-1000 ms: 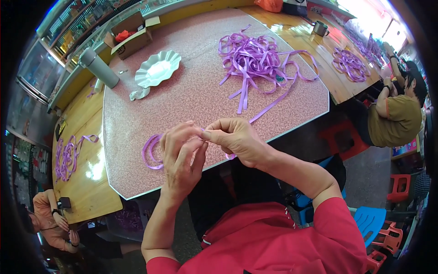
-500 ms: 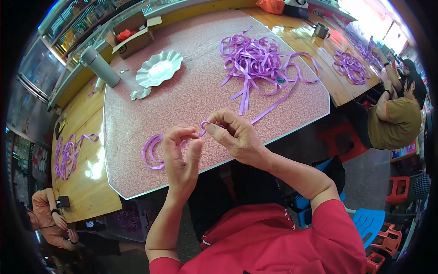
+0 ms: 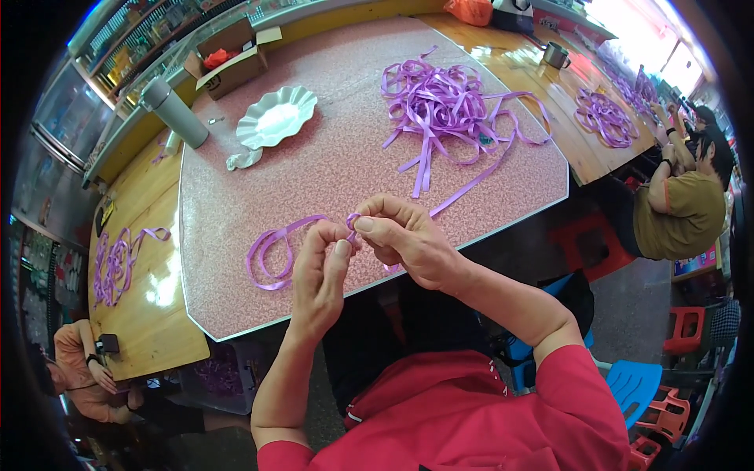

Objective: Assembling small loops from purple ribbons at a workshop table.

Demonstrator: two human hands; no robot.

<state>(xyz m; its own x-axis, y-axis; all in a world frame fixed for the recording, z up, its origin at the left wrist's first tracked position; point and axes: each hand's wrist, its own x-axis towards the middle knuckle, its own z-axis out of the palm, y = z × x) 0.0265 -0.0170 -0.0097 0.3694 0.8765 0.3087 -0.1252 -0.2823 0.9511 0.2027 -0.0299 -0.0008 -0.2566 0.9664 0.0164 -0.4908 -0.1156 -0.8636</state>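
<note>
Both hands meet above the near part of the pink speckled table, pinching a purple ribbon [image 3: 470,185]. My right hand [image 3: 410,242] is closed, and a small loop of the ribbon sticks up at its thumb and fingertip. My left hand [image 3: 320,271] pinches right beside it, fingertips close to the loop. One stretch of ribbon runs from the right hand toward a large tangled heap of purple ribbon [image 3: 437,102] at the far right. Left of my left hand, loose purple coils [image 3: 253,263] lie on the table. The fingers partly hide the loop's base.
On the pink table [image 3: 345,169] stand a white scalloped dish [image 3: 276,118], a grey-green bottle [image 3: 174,115] and an open cardboard box [image 3: 236,72]. More ribbon [image 3: 118,271] lies on the left wooden table. People sit at both sides. A red stool [image 3: 591,245] stands at right.
My left hand's fingers have gone from spread apart to pinching beside the loop. The right hand has stayed nearly in place with the ribbon.
</note>
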